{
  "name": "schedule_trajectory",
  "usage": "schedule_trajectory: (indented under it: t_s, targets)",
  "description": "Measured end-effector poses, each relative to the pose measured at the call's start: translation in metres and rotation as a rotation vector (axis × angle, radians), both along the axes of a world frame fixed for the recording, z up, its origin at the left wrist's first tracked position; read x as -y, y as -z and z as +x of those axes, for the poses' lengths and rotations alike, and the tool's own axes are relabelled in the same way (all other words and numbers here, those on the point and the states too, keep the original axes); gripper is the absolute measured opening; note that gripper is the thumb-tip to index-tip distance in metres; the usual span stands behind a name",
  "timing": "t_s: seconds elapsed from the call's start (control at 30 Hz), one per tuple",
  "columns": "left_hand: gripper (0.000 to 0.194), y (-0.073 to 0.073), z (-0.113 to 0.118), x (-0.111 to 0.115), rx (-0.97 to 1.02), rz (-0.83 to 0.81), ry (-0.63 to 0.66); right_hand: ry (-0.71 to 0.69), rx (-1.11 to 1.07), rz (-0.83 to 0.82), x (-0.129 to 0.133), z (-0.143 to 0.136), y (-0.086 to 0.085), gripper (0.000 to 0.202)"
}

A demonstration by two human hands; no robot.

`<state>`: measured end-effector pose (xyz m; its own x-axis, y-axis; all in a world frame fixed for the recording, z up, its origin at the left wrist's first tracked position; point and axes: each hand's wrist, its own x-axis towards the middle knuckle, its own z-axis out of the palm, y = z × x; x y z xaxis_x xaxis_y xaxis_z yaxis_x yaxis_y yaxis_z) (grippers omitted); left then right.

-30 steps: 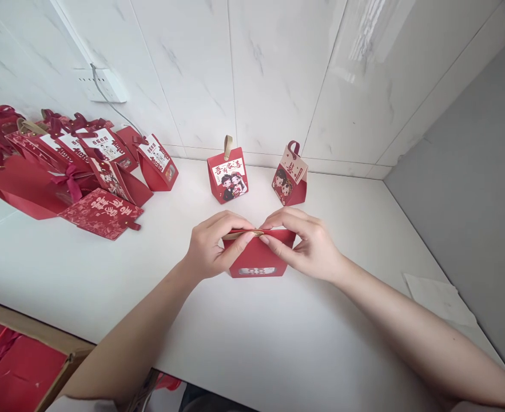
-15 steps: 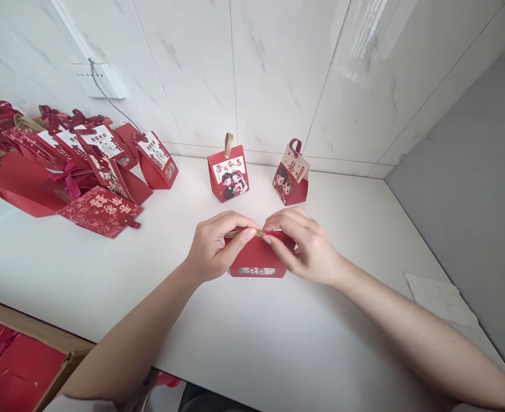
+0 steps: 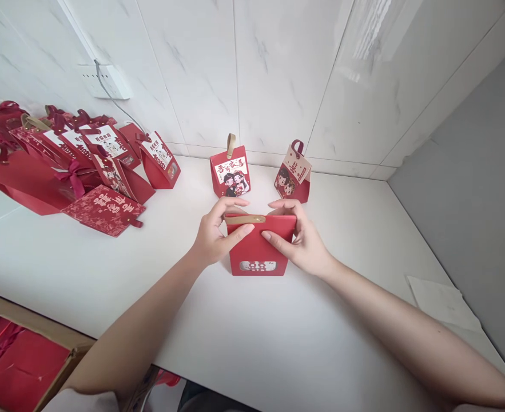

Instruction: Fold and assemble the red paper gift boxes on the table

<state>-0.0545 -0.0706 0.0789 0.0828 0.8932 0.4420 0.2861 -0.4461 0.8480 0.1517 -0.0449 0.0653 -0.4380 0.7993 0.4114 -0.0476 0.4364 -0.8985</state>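
Note:
A red gift box [image 3: 258, 246] stands upright on the white table, a clear window low on its front. A gold strap [image 3: 246, 219] lies along its top edge. My left hand [image 3: 220, 232] is at the box's left side, thumb on the front face and fingers behind the top. On the right side, my right hand [image 3: 297, 237] has its thumb against the front, with the fingers arched over the back edge. Both hands are spread around the box, thumbs apart from the fingertips.
Behind stand a red box with a gold loop [image 3: 230, 174] and a pink-and-red box [image 3: 293, 174]. Many red boxes [image 3: 106, 143] crowd the left. A cardboard carton [image 3: 74, 349] is at lower left, a white tissue [image 3: 443, 303] at right, a wall socket [image 3: 106, 82] behind.
Both hands have loosened from the pinch at the top centre and moved slightly apart. The strap and top edge now show. The view has shifted slightly.

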Motion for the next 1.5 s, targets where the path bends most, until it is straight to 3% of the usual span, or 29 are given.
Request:
schedule_trajectory:
  t_s: [0.07,0.2,0.4,0.57,0.83,1.33,1.5]
  targets:
    - [0.042,0.012,-0.002,-0.009,0.078,-0.082,0.008,0.036,-0.063,-0.116,-0.006,-0.005,0.018,0.052]
    - [0.040,0.036,-0.006,-0.027,0.214,-0.242,-0.017,0.027,-0.054,-0.272,-0.022,-0.009,0.051,0.048]
    - [0.052,0.053,-0.016,-0.039,0.132,-0.350,-0.031,0.026,0.022,-0.353,-0.035,-0.005,0.062,0.051]
    - [0.049,0.044,-0.013,-0.035,0.179,-0.173,-0.053,0.043,0.056,-0.205,-0.029,-0.004,0.060,0.051]
    - [0.041,0.021,-0.011,-0.026,0.287,0.041,-0.096,-0.085,0.120,-0.032,-0.023,-0.005,0.060,0.052]
    - [0.032,0.011,-0.014,-0.025,0.275,0.061,-0.065,-0.105,0.122,0.002,-0.023,-0.004,0.060,0.055]
    - [0.043,0.017,-0.020,-0.028,0.237,-0.046,-0.022,-0.099,0.076,-0.121,-0.025,-0.005,0.059,0.049]
